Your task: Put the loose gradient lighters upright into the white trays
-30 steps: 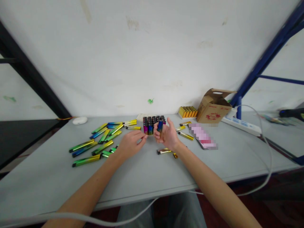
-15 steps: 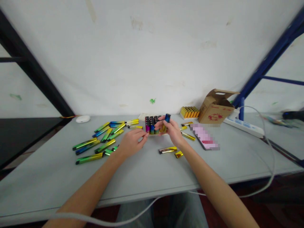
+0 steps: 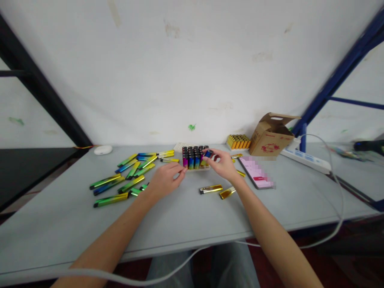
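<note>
A white tray (image 3: 198, 169) near the middle of the desk holds upright lighters (image 3: 191, 159) in rows, with purple, blue and green bodies and dark tops. The fingertips of my left hand (image 3: 166, 179) are closed at the tray's front left corner. My right hand (image 3: 221, 165) pinches one blue-and-yellow lighter (image 3: 207, 157), slightly tilted, at the right front of the rows. My fingers hide part of that lighter and the tray's right end. Loose green, blue and yellow lighters (image 3: 132, 184) lie to the left. Gold-coloured lighters (image 3: 211, 189) lie in front of my right hand.
An orange-and-yellow block of lighters (image 3: 238, 142) stands at the back right beside an open cardboard box (image 3: 271, 136). A phone (image 3: 255, 173) lies to the right, before a white power strip (image 3: 309, 161). A white earphone case (image 3: 103, 150) sits back left. A cable (image 3: 342, 200) hangs across the right side.
My right hand has lowered the lighter to the right front of the rows, and its fingers no longer cover the rows' middle. My left hand stays at the tray corner.
</note>
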Motion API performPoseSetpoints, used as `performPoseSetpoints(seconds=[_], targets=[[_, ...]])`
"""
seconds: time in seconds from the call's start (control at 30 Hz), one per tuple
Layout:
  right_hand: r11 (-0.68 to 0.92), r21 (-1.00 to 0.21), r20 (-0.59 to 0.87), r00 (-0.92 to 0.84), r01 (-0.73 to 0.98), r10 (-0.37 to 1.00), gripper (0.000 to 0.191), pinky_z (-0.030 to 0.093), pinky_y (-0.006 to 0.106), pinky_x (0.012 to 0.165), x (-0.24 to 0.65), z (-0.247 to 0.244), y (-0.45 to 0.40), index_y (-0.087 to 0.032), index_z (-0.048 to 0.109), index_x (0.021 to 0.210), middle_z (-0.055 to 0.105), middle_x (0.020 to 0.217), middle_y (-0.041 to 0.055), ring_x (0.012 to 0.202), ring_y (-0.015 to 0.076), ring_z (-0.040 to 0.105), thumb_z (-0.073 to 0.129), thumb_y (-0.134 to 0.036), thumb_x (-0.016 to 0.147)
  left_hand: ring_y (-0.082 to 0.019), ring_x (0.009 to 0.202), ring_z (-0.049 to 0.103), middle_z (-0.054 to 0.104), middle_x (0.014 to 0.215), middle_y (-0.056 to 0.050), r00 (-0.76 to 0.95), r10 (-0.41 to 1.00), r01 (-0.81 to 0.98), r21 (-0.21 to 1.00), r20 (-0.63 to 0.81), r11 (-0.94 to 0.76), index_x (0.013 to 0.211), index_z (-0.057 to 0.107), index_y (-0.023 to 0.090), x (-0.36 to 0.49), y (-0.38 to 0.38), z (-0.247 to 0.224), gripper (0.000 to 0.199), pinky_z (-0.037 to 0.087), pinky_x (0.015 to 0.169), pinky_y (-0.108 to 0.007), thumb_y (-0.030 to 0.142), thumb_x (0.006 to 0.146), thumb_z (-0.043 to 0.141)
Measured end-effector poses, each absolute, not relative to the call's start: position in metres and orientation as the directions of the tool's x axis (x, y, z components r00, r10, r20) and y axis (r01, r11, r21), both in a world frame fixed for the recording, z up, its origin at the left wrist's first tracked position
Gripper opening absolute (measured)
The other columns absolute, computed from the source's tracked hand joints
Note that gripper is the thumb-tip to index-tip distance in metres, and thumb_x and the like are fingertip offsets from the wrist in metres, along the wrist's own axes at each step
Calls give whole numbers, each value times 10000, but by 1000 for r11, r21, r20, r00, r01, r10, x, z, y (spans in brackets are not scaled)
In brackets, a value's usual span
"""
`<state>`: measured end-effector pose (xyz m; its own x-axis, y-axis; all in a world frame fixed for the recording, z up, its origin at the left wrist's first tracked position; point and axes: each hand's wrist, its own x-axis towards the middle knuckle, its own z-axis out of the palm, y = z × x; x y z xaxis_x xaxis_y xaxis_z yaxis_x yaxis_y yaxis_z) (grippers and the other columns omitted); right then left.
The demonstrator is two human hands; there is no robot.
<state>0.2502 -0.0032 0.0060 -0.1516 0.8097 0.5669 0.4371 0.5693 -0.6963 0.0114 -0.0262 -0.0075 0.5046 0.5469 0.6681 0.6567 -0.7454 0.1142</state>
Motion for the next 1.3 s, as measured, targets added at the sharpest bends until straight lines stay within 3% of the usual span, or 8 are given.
performPoseSetpoints(seconds=[0.1,0.33,0.5,0.63,0.73,0.93,1.17,1.3], targets=[[541,-677,530,-179,500,829,301,415,277,568,254,3,-1,-221,747,1008,707,761,12,558,130,508,674,-432,807,-165,743,657,717,802,-52,511,547,657,109,663,-746,816,688,174,11,-26,-8,265,516,724,-278,242,944,466],[612,-595,556,-284,521,782,158,444,296,640,258,3,0,-224,755,899,683,819,38,661,157,569,714,-313,775,-161,734,650,714,793,-51,516,551,663,102,656,-741,805,684,181,11,-26,-7,278,512,716,-270,248,947,455],[598,-575,515,-322,559,795,212,471,320,690,257,1,1,-216,728,981,691,878,42,691,161,604,704,-257,775,-168,741,651,714,797,-54,517,555,666,102,651,-739,802,680,176,12,-27,-6,288,510,721,-276,255,951,448],[555,-635,507,-252,537,824,335,488,326,697,257,-2,1,-239,660,1124,710,869,31,734,180,644,678,-247,790,-167,742,656,717,801,-54,508,562,672,107,653,-733,798,681,174,11,-27,-7,289,510,724,-274,256,951,449],[547,-664,521,-209,509,827,325,489,326,681,258,-4,1,-259,643,1117,716,863,21,707,180,645,671,-256,793,-167,739,660,721,808,-55,498,571,678,117,653,-726,800,686,177,11,-26,-8,292,514,722,-274,262,950,449],[607,-527,594,-254,595,764,93,479,336,734,258,0,0,-234,689,823,698,929,38,792,193,621,600,-207,812,-174,757,665,723,820,-59,496,595,673,152,632,-723,814,689,181,10,-25,-7,278,518,733,-285,255,940,453],[585,-503,628,-195,636,753,113,488,374,823,257,1,-1,-233,693,857,678,973,60,864,218,612,584,-244,828,-177,772,650,707,817,-51,476,637,694,186,606,-696,809,680,189,11,-24,-9,273,515,755,-299,267,937,452],[545,-437,730,-72,715,680,145,456,411,930,257,-2,1,-215,697,884,654,1017,91,995,252,584,564,-254,843,-206,894,637,675,940,-75,335,707,768,253,623,-588,854,673,182,7,-16,-15,241,511,857,-342,276,922,462]])
